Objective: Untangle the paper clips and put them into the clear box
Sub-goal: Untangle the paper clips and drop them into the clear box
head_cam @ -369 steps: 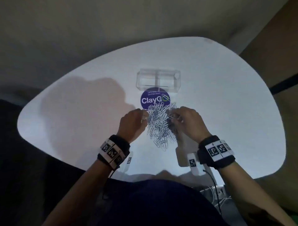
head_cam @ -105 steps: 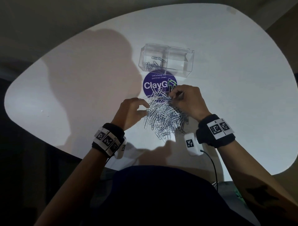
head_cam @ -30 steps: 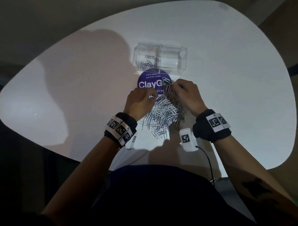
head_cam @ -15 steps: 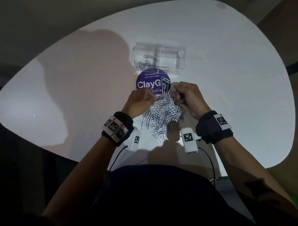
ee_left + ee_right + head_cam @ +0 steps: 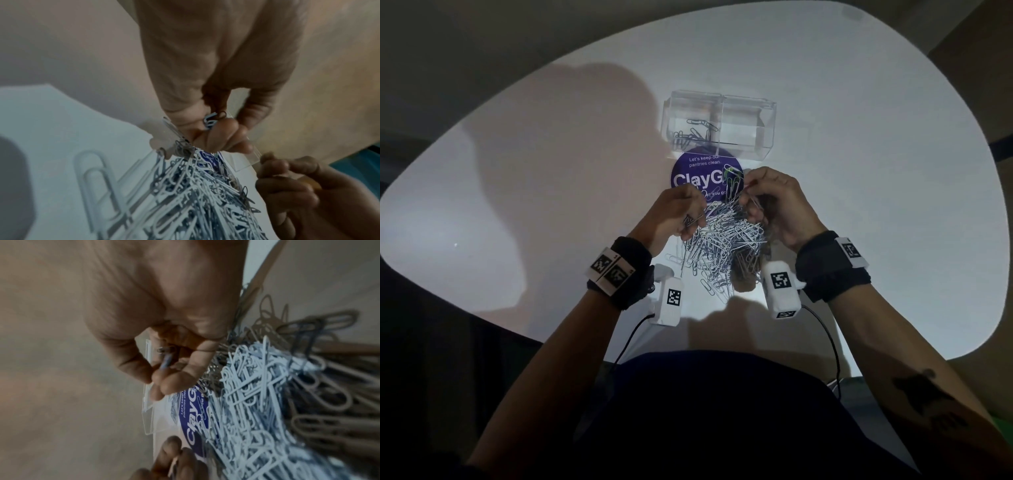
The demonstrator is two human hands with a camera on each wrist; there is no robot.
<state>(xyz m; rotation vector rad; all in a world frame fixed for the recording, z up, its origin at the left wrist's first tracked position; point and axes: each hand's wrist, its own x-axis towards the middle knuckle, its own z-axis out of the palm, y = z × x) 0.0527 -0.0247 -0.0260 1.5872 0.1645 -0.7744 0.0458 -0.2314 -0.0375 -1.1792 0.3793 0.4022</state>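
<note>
Both my hands are engaged at the tangled heap of silver wire paper clips (image 5: 724, 246), which lies on the white rounded table (image 5: 859, 171) between my wrists.

My left hand (image 5: 674, 216) has its fingers curled, pinching a few clips against the thumb; the left wrist view confirms this.

My right hand (image 5: 777, 205) is likewise curled, with a clip pinched at the fingertips (image 5: 164, 386) at the far edge of the heap.

The clear rectangular plastic box (image 5: 763, 137), divided into two compartments, stands straight ahead of both hands, beyond the round purple printed sticker (image 5: 695, 178). Its long axis runs left to right across my view.

A small number of loose clips (image 5: 693, 132) lie in its left compartment; the right compartment appears empty.

Judgement: the heap is largely unsorted, so the task is at an early stage. The box lies forward of the heap. Both hands look about equally near it, the left sitting more directly below the compartment already in use.
</note>
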